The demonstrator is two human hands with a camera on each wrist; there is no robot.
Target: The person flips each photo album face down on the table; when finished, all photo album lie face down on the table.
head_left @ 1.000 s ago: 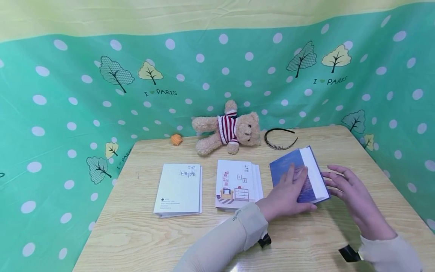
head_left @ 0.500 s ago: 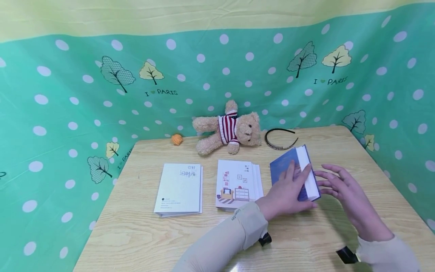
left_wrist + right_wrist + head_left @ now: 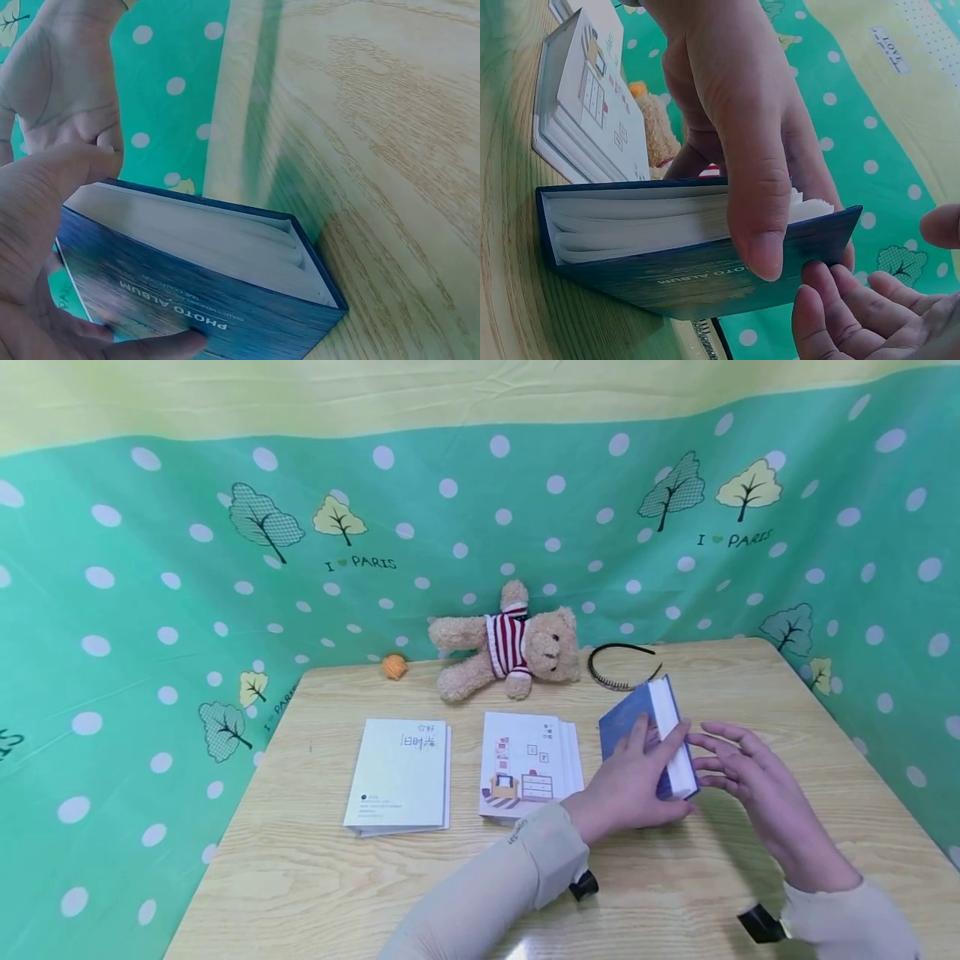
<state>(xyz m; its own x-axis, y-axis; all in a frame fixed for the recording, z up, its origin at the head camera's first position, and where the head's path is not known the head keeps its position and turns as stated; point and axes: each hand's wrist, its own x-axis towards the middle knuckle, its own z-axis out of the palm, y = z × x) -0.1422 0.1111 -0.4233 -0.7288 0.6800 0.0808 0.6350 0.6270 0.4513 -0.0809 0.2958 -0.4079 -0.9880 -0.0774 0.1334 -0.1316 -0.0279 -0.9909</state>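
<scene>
A blue photo album stands tilted on its edge at the right of the table, its white page edges facing me. My left hand grips it across the page edges; in the right wrist view its thumb lies on the cover marked PHOTO ALBUM. Loosely bent and apart, the fingers of my right hand touch that cover from the right and hold nothing. To the left lie a white album with a furniture drawing and a pale album with dark lettering.
Along the back lie a teddy bear in a striped shirt, a black headband and a small orange ball. A green dotted curtain hangs behind the wooden table.
The blue album has tipped further upright and its right side has shifted left. My right hand has followed it leftward, while the left hand keeps its grip in nearly the same place.
</scene>
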